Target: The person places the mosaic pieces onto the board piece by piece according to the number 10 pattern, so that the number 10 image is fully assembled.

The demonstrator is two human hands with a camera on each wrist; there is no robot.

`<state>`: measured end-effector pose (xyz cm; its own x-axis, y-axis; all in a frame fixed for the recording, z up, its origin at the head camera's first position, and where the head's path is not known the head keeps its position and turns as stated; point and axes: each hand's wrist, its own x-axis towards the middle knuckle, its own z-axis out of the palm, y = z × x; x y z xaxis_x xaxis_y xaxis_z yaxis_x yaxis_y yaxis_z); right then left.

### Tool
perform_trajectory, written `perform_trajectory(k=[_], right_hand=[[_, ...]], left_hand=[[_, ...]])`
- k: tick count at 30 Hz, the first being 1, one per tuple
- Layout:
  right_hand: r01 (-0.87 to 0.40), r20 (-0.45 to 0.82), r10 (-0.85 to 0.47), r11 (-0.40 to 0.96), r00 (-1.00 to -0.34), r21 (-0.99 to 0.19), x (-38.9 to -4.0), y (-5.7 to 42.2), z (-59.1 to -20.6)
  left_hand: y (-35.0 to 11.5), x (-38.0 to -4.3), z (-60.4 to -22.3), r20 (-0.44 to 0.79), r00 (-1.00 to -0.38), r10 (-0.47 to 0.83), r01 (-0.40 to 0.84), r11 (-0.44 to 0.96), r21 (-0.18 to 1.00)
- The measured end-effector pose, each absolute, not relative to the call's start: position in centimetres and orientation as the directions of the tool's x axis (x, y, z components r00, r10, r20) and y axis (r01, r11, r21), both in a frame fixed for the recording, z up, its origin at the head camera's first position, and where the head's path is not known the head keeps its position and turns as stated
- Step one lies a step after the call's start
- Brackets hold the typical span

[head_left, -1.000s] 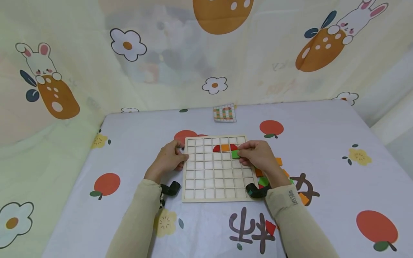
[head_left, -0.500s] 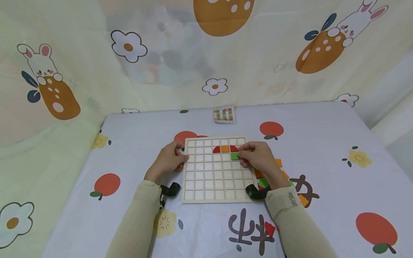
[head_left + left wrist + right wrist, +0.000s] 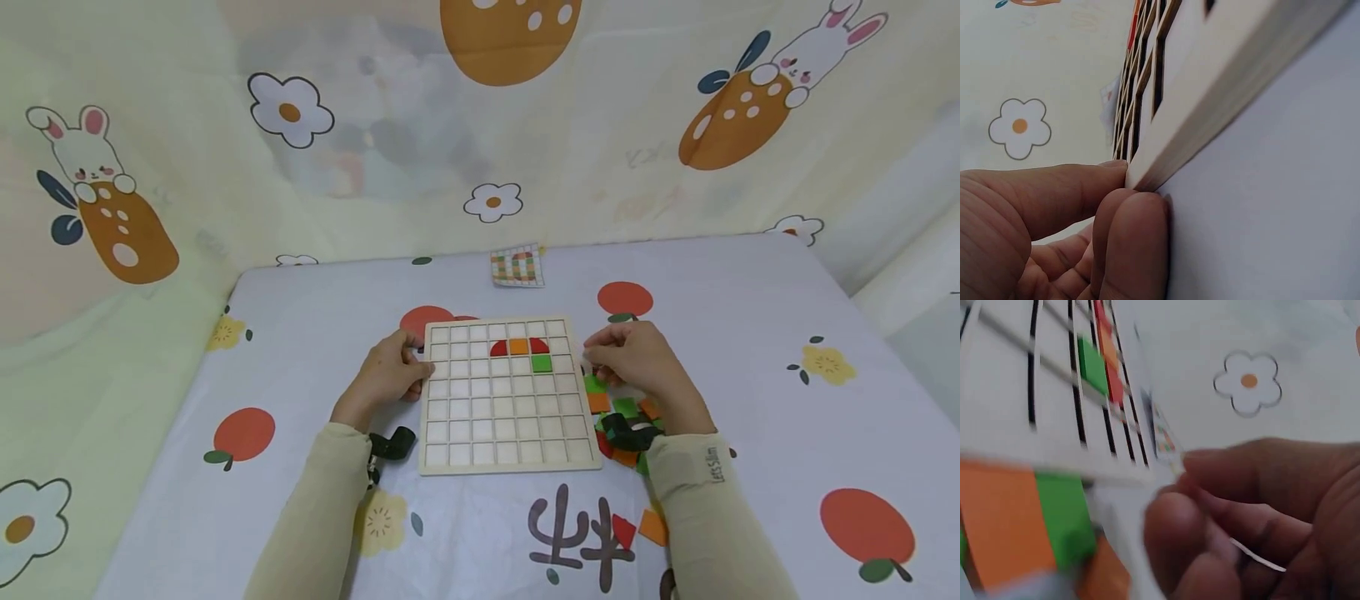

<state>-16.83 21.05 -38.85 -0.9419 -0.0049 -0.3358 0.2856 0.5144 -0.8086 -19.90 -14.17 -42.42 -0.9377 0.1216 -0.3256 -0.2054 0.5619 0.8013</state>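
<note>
Head view: pale wooden grid board [image 3: 510, 470] on white-clothed counter [image 3: 330, 325], short of its far edge. Left wrist: left hand [image 3: 1054, 206] pinches board rim; tugging might skew it. Right wrist: right hand [image 3: 1266, 487] grip loosely curled, nothing seen held; brushing might scatter flat orange tile [image 3: 1000, 531], green tile [image 3: 1061, 515].

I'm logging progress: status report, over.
Left hand pinching pale wooden grid board. Right hand beside board, apparently empty. Green square tile seated; loose red, green, orange tiles beside board's right edge.

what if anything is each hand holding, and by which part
The left hand pinches the pale wooden grid board by its left edge, nearer the far corner; the right hand shows nothing held.
</note>
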Motion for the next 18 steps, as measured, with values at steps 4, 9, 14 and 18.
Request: perform_trajectory(k=[4,9,14,18], right_hand=[[0.282,-0.366,-0.009,0.621,-0.93,-0.732,-16.4,21.9,-38.5],[0.268,-0.39,-0.029,0.678,-0.921,-0.684,-16.1,22.2,-38.3],[0.296,-0.414,-0.011,0.68,-0.91,-0.67,-16.1,21.3,-38.3],[0.315,-0.414,0.018,0.679,-0.91,-0.663,-16.1,21.1,-38.2]], left_hand=[[-14.4,-19.9,-42.4,-0.329,-0.936,0.122,-0.21,0.556,0.804],[-14.6,-19.9,-42.4,-0.329,-0.936,0.124,-0.213,0.545,0.811],[-14.6,-19.9,-42.5,-0.329,-0.937,0.121,-0.213,0.55,0.808],[-14.4,-19.9,-42.5,-0.327,-0.937,0.126,-0.209,0.548,0.81]])
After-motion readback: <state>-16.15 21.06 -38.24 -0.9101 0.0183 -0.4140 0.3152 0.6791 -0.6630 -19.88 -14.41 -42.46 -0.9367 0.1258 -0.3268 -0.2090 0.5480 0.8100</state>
